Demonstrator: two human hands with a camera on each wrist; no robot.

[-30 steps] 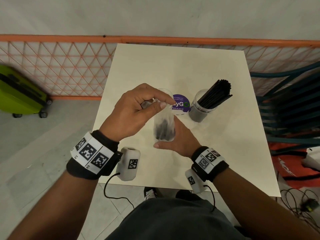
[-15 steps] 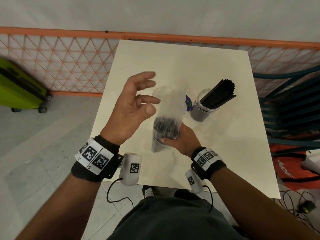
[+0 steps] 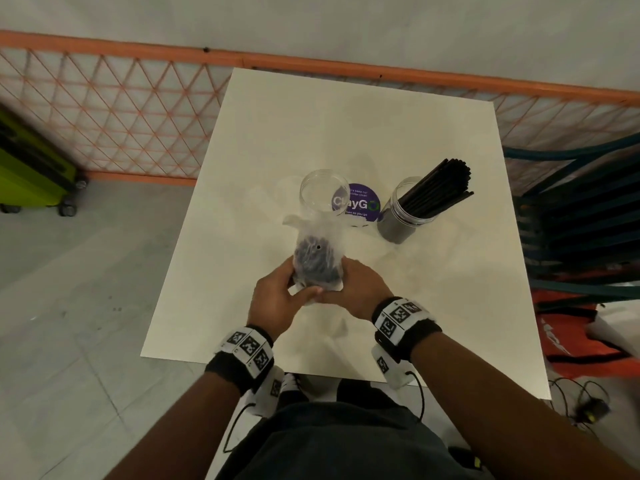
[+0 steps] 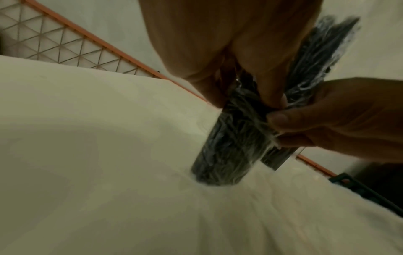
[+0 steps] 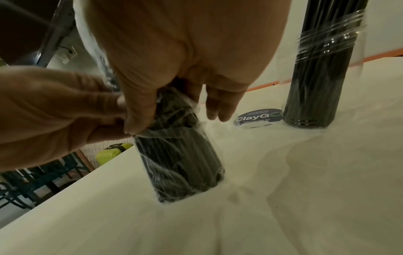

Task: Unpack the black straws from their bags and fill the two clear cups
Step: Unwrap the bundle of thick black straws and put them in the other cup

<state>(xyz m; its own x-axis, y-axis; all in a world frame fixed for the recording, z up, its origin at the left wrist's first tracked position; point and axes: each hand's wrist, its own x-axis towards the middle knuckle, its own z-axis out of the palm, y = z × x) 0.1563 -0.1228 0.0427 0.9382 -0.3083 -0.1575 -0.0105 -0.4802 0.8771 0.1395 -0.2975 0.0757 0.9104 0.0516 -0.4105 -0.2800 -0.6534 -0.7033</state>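
A clear plastic bag of black straws stands upright with its bottom on the white table. My left hand grips it from the left and my right hand from the right, fingers curled round the bundle low down. The bag's loose open top stands above the straws. Behind the bag an empty clear cup stands. To its right a second clear cup holds black straws.
A purple round sticker lies on the table between the cups. An orange mesh fence runs behind the table. A green suitcase stands at the left, dark chairs and an orange bag at the right.
My left hand let go of the bag's top, opened, then came down to grip the bundle low. The bag has come down from in front of the empty cup to stand on the table.
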